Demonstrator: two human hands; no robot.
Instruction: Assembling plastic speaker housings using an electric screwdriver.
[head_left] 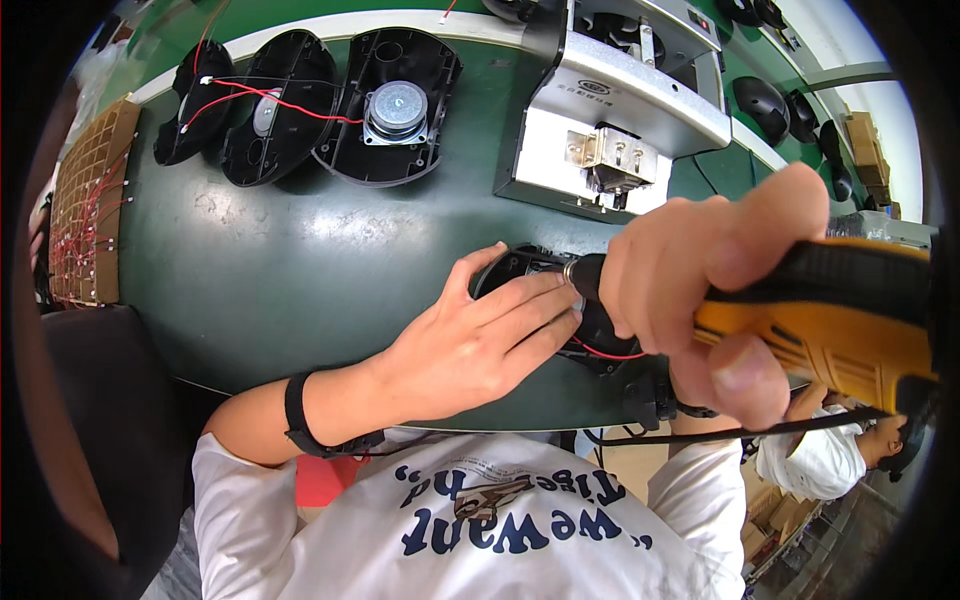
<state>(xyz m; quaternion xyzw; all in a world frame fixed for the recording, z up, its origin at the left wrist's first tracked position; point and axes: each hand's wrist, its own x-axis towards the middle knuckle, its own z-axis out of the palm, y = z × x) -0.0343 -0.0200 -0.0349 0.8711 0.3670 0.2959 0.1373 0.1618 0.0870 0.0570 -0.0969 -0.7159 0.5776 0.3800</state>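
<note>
Under my left hand (pixel 465 335) lies a black plastic speaker housing (pixel 515 268) on the green table. The thumb rests at its far left rim and the fingers stretch across it, holding it. My right hand (pixel 690 265) is wrapped round a yellow and black power screwdriver (pixel 830 320), close to its front end. The tool's nose points left into the housing, beside my left fingertips. Its tip and the screw spot are hidden by my fingers. A red wire (pixel 605 352) runs out of the housing's near side.
Three black housings stand at the back left, the nearest (pixel 345 150) holding a round speaker (pixel 397 108) with red wire. A grey metal machine (pixel 625 110) stands at the back right. A divided cardboard box (pixel 88 210) holds red-wired parts. Another person (pixel 815 455) is at right.
</note>
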